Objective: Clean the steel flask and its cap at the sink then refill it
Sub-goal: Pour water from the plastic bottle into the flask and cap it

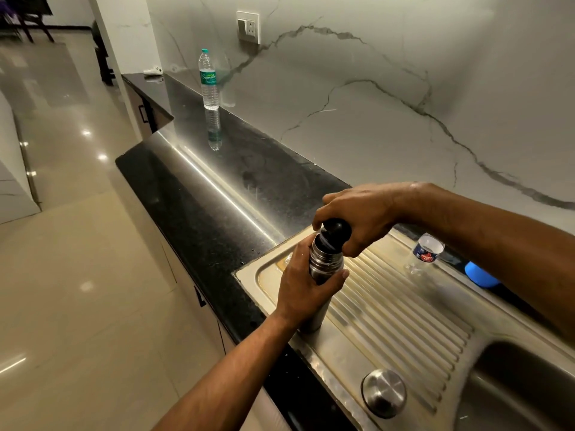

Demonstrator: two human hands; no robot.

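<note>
You face a white marble wall (357, 98) veined in grey, with a switch plate (248, 26) high on it. Below runs a black granite desk (193, 194). On your left, glossy beige floor tiles (71, 244) mirror ceiling lights; dark chairs (28, 23) stand far off.

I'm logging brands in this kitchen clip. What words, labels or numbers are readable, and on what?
"Signature", partly legible script, on the green label of the upright water bottle on the counter.
Red and blue label on the small bottle on the drainboard: too blurred to read.
Steel flask, black stopper, wall switch plate: no text visible.
</note>
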